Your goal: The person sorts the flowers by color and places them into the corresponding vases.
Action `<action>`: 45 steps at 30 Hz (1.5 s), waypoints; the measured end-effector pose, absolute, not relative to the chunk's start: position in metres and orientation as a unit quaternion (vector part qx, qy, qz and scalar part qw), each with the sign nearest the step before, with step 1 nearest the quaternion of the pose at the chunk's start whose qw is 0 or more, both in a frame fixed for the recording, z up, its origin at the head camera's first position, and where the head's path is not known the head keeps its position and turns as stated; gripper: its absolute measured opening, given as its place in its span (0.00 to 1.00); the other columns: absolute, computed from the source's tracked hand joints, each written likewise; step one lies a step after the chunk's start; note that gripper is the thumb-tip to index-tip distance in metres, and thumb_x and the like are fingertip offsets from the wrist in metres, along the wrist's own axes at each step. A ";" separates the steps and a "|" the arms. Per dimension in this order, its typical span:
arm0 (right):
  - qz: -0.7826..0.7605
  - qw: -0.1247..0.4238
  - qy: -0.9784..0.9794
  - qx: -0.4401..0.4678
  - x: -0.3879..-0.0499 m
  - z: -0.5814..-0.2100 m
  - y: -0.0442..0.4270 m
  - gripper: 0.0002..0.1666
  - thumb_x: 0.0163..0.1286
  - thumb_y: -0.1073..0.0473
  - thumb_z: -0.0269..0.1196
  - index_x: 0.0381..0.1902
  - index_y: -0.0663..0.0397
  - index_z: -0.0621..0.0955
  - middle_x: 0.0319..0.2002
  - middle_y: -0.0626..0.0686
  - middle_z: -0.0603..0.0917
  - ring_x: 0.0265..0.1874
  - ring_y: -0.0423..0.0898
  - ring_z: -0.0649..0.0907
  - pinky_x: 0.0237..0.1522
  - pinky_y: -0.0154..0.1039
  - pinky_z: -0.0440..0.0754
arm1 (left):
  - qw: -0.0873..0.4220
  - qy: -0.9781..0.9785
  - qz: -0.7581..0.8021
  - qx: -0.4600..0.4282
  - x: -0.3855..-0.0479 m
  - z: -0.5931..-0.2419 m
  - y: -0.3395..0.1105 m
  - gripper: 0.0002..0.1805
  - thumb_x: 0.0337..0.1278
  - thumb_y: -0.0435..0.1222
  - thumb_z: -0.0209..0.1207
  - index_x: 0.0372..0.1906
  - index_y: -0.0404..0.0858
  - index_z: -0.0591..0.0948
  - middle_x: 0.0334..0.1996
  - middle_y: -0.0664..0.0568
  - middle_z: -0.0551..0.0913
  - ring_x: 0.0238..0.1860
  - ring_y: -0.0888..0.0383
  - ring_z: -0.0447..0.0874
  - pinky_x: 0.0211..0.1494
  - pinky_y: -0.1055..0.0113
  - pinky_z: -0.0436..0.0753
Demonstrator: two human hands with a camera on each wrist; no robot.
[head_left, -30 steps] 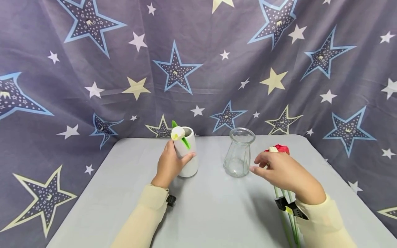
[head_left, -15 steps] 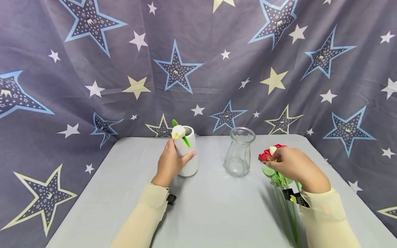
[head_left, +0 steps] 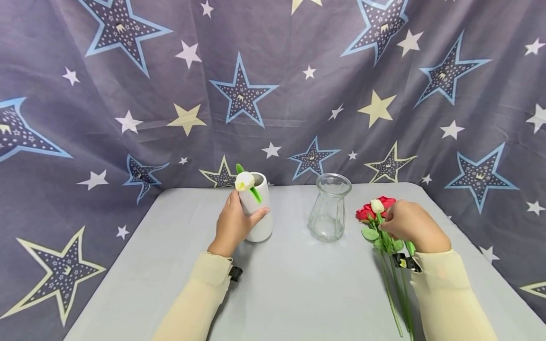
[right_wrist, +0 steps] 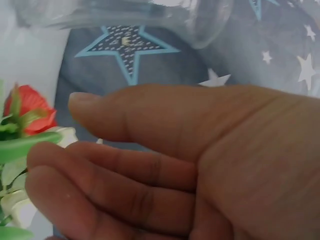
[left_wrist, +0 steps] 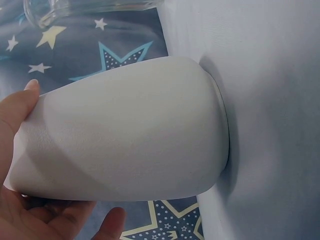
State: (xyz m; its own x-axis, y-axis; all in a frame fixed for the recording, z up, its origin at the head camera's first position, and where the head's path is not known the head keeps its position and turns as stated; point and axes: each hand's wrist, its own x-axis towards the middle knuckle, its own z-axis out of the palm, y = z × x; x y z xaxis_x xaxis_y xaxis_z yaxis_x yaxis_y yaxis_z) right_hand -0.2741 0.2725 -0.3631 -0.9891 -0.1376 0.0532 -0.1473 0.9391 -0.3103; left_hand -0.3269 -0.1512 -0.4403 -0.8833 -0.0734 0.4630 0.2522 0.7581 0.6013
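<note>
My left hand (head_left: 233, 225) grips the white vase (head_left: 258, 222), thumb across its front; in the left wrist view its side (left_wrist: 125, 135) and base show. A white tulip (head_left: 245, 181) with green leaves leans out over the rim. At the right, my right hand (head_left: 415, 226) is over several flowers lying on the table, its fingertips by a white tulip (head_left: 377, 206) and red roses (head_left: 365, 213). The right wrist view shows that hand (right_wrist: 150, 170) with thumb and bent fingers apart, nothing between them, beside a green leaf (right_wrist: 25, 148) and a red rose (right_wrist: 35, 107).
A clear glass vase (head_left: 327, 213) stands between the white vase and the flowers. Long green stems (head_left: 392, 293) run toward the front of the grey table (head_left: 307, 293). Behind hangs a star-patterned curtain (head_left: 290, 113).
My right hand has moved right, away from the glass vase, and back off the blooms, uncovering the white tulip and red roses. My left hand keeps its hold on the white vase.
</note>
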 end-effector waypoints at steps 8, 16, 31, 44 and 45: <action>0.173 -0.027 -0.983 0.049 -0.286 -0.379 0.283 0.21 0.55 0.61 0.68 0.07 0.46 0.73 0.08 0.43 0.68 0.12 0.42 0.69 0.22 0.39 0.69 | 0.236 -0.907 -0.344 -0.051 -0.327 -0.439 -0.150 0.51 0.49 0.61 0.75 0.68 0.32 0.68 0.53 0.40 0.80 0.51 0.40 0.85 0.50 0.43 0.84; 0.212 -0.098 -0.972 0.012 -0.284 -0.387 0.287 0.20 0.59 0.56 0.73 0.11 0.56 0.82 0.10 0.49 0.78 0.11 0.43 0.75 0.21 0.38 0.74 | 0.234 -0.907 -0.345 -0.054 -0.326 -0.439 -0.148 0.51 0.49 0.60 0.75 0.67 0.32 0.68 0.53 0.40 0.80 0.50 0.41 0.85 0.49 0.44 0.84; 0.220 -0.142 -0.965 -0.002 -0.263 -0.400 0.289 0.16 0.59 0.59 0.71 0.14 0.59 0.83 0.11 0.52 0.80 0.11 0.46 0.79 0.15 0.36 0.75 | 0.242 -0.905 -0.346 -0.056 -0.326 -0.438 -0.150 0.52 0.50 0.60 0.75 0.69 0.31 0.66 0.55 0.39 0.80 0.52 0.39 0.84 0.52 0.43 0.84; 0.214 -0.109 -0.971 0.019 -0.259 -0.422 0.292 0.15 0.57 0.61 0.72 0.13 0.56 0.83 0.10 0.50 0.80 0.10 0.45 0.78 0.14 0.36 0.73 | 0.232 -0.906 -0.349 -0.055 -0.328 -0.439 -0.152 0.52 0.49 0.61 0.75 0.68 0.32 0.67 0.54 0.40 0.79 0.51 0.40 0.85 0.50 0.43 0.84; 0.214 -0.108 -0.971 0.020 -0.259 -0.423 0.293 0.15 0.57 0.62 0.72 0.13 0.56 0.82 0.10 0.50 0.80 0.10 0.45 0.79 0.14 0.36 0.74 | 0.233 -0.906 -0.349 -0.054 -0.328 -0.439 -0.152 0.52 0.49 0.61 0.75 0.68 0.32 0.67 0.54 0.40 0.79 0.51 0.40 0.85 0.50 0.43 0.84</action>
